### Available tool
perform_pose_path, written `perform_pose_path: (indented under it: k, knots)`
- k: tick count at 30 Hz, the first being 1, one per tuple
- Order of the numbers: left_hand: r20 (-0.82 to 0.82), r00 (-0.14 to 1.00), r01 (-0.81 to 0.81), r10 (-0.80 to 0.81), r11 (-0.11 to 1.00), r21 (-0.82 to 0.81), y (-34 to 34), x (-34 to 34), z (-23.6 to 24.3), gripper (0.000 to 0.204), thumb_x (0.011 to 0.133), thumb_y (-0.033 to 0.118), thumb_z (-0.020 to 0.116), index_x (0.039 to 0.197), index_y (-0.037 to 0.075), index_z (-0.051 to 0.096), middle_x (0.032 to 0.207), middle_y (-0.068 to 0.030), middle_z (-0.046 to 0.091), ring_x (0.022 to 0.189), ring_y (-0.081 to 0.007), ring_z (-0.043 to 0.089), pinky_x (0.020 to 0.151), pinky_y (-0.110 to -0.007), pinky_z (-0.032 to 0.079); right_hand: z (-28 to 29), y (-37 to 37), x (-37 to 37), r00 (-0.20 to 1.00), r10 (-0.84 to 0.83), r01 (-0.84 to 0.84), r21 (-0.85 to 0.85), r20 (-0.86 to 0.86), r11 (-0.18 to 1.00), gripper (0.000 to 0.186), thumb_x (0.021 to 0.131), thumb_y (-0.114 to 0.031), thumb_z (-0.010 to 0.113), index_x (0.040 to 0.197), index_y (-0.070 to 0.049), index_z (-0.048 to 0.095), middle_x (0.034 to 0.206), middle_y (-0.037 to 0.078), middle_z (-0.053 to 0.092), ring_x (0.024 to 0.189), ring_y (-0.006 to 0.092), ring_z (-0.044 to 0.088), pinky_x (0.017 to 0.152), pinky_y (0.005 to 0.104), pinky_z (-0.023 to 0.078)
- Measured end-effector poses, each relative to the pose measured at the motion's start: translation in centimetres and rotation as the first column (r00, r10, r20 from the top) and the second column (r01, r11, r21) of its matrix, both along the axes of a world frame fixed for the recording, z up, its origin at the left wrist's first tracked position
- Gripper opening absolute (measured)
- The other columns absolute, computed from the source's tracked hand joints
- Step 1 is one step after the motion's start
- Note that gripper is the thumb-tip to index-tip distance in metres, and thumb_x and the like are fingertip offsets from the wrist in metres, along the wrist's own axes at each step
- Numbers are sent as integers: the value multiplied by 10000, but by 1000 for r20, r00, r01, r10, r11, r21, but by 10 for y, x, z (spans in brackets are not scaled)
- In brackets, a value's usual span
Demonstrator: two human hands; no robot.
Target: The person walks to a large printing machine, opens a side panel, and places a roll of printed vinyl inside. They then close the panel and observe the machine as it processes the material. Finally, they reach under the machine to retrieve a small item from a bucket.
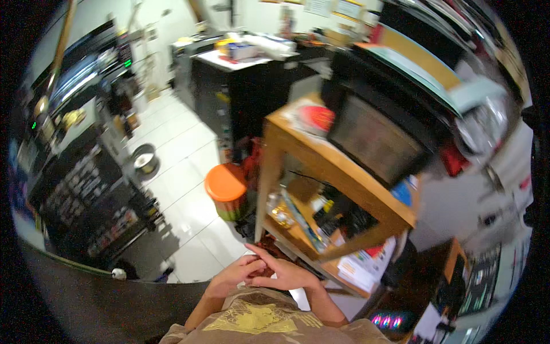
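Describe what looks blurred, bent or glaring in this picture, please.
Head view: black, rounded corners and edges bending toward the rim; head view: bright reflections on the white tiled floor; head view: smeared detail on the black boxy appliance, probably motion blur, while the left hand and right hand look clearer.

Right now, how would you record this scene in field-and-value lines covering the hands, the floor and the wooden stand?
Hands: left hand and right hand together before the brown shirt
Held object: cannot tell
Floor: white tiles; orange-lidded bin left of the stand
Wooden stand: dark-screened box on top, red item beside it
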State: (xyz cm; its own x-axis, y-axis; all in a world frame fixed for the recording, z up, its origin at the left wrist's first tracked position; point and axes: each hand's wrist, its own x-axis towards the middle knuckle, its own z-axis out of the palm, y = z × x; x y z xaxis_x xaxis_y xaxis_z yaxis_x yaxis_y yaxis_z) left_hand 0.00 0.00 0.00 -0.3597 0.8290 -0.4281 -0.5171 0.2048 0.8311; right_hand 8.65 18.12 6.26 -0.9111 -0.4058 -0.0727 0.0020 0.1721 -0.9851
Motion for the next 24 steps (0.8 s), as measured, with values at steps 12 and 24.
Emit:
perform_pose_path:
  k: [12,24]
  knots:
    - [98,771,-629,630,776,-43,-122,-82,-8,341,1008,357,541,1007,35,653,782,-1,619,624,-83,507,529,-236,332,-34,-119,-222,805,552,-546,-96,217,833,702,1004,-427,587,1560,-115,292,1086,183,708,920,271,705,790,364,555]
    - [228,381,-898,896,418,-138,-159,-275,-50,173,976,136,447,877,120,588,653,79,402,536,-60,270,499,-261,205,-61,-198,-462,770,633,-609,394,85,688,645,972,-597,510,1382,-100,533,967,213,732,922,404,697,811,464,529]
